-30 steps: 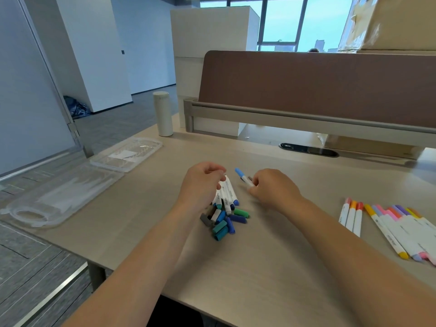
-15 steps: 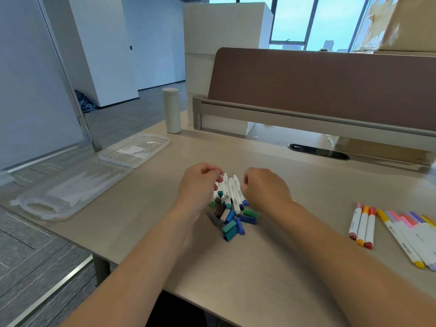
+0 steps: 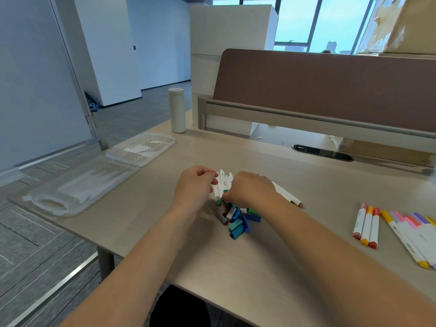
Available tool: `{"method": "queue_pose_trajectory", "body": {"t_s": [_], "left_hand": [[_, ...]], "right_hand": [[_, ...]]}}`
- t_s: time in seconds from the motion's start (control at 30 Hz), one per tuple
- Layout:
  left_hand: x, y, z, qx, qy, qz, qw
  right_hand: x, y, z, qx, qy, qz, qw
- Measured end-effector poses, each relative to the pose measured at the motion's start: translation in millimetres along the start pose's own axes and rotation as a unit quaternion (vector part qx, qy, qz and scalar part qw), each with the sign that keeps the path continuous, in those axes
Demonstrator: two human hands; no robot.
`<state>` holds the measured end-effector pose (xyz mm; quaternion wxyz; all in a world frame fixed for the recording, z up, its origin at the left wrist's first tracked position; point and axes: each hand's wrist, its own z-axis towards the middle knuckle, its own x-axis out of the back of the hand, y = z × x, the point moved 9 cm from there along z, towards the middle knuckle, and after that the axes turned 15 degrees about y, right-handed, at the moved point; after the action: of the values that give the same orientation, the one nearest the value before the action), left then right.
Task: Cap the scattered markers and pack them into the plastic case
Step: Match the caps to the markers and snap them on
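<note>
here, left hand (image 3: pixel 195 187) grips marker bundle (image 3: pixel 223 182), right hand (image 3: pixel 250 190) one marker (image 3: pixel 286 195), desk (image 3: pixel 236 267) edges far.

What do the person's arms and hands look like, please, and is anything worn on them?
Nothing is worn on either. The left hand and right hand show no glove, ring, watch or bracelet. The left forearm and right forearm are uncovered right down to the bottom edge of the picture, with no sleeve in view.
</note>
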<state>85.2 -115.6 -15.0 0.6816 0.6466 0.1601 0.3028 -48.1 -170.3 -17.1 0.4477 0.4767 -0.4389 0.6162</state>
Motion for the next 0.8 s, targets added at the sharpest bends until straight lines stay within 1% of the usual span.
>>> {"method": "queue_pose_trajectory", "body": {"t_s": [0.17, 0.27, 0.37, 0.47, 0.57, 0.7, 0.8], "left_hand": [[0, -2, -1, -0.006, -0.001, 0.009, 1.0], [-2, 1, -2, -0.035, -0.009, 0.045, 0.998], [-10, 8, -9, -0.098, -0.067, 0.12, 0.986], [-21, 15, -25, -0.172, -0.17, 0.209, 0.948], [-27, 15, -42, -0.205, -0.26, 0.244, 0.911], [-33, 15, -60, -0.271, -0.307, 0.359, 0.838], [-35, 16, -71, -0.291, -0.331, 0.401, 0.803]], "right_hand": [[-3, -1, 2, -0.007, -0.023, 0.0, 1.0], [0, 4, 2, -0.018, -0.018, 0.024, 0.999], [9, 14, 0, -0.03, -0.006, 0.068, 0.997], [18, 28, -6, -0.044, 0.002, 0.112, 0.993], [24, 45, -15, -0.077, 0.012, 0.176, 0.981], [25, 65, -29, -0.123, 0.017, 0.254, 0.959], [19, 73, -37, -0.14, 0.002, 0.287, 0.948]]}}
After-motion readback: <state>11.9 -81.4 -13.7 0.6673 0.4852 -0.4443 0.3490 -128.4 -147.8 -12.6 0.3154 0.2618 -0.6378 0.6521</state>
